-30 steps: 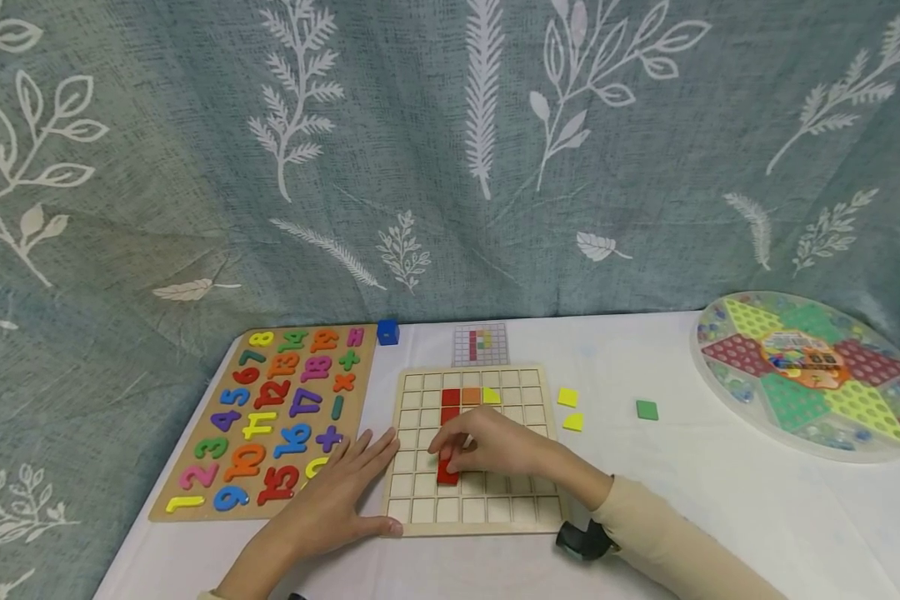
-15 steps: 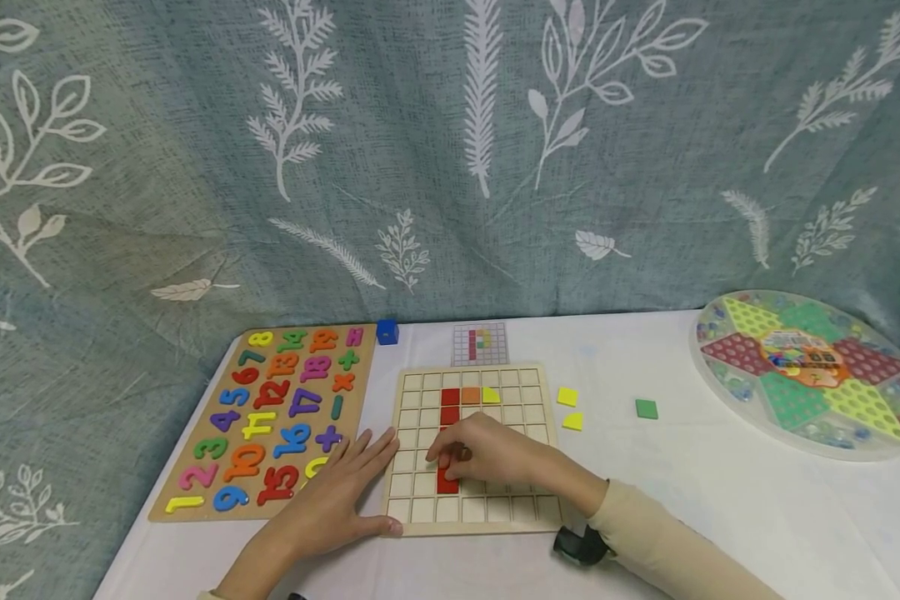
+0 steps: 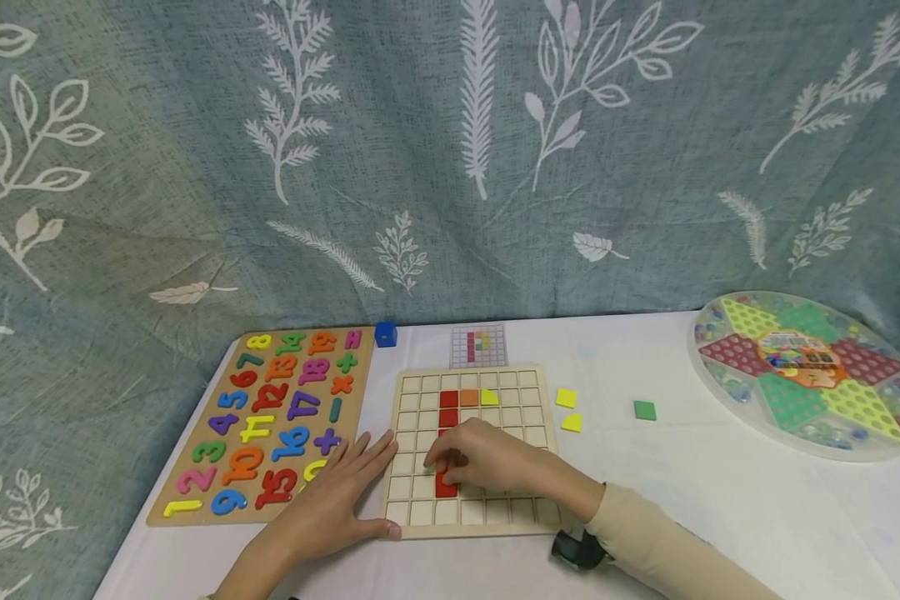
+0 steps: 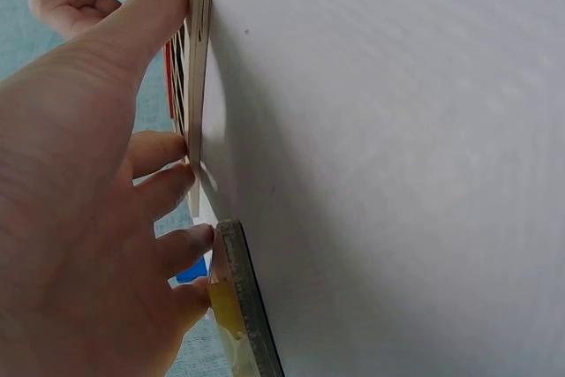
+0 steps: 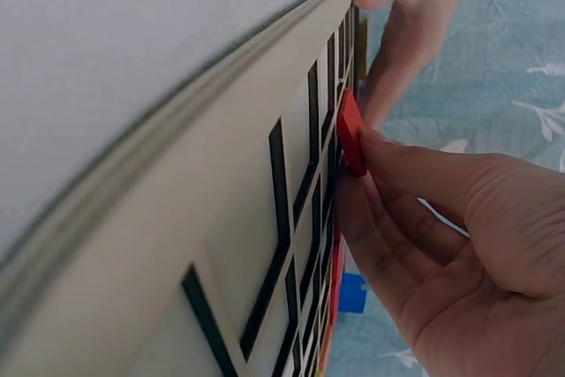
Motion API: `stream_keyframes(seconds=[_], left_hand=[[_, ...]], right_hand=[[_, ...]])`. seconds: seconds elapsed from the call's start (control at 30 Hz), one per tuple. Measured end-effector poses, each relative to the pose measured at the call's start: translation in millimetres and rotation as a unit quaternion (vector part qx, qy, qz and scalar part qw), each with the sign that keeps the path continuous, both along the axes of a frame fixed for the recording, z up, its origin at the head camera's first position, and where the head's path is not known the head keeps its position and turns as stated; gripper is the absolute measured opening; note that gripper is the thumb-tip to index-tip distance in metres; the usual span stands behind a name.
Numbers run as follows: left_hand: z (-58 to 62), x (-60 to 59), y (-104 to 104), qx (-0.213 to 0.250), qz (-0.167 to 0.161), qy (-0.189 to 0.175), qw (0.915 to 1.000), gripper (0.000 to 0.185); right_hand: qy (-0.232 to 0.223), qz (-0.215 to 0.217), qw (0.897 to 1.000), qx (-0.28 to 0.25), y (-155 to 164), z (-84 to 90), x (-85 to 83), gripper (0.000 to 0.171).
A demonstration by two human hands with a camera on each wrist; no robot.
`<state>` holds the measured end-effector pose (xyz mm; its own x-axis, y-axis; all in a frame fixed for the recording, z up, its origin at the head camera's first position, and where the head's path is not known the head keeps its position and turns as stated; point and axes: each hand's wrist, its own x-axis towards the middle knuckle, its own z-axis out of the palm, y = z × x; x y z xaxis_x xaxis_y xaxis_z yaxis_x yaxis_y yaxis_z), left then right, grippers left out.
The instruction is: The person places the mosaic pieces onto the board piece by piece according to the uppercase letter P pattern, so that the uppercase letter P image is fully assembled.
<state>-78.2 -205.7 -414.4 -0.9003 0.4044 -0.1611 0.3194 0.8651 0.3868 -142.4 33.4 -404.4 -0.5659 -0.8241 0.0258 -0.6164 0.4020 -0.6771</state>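
The red tile (image 3: 446,486) sits low on the grid board (image 3: 412,510), pinched by our right hand (image 3: 487,457); our left hand (image 3: 330,504), fingers spread, steadies the board. Tilted, the tile could jam against the cell ribs.

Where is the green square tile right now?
In the head view, the green square tile lies alone on the white table, between the yellow tiles and round game board.
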Motion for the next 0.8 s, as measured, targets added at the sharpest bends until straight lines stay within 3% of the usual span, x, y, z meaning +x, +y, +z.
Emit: stream_keyframes(seconds=[0.57, 0.8], left_hand=[[1.5, 0.0, 0.0, -0.004, 0.001, -0.005, 1.0000, 0.099], [2.9, -0.1, 1.2, -0.006, 0.003, -0.008, 0.9999, 0.100]], right_hand=[[0.001, -0.004, 1.000, -0.001, 1.4, 0.6, 1.8, 0.021], [0.012, -0.007, 1.000, -0.009, 8.3, 12.8, 2.3, 0.020]])
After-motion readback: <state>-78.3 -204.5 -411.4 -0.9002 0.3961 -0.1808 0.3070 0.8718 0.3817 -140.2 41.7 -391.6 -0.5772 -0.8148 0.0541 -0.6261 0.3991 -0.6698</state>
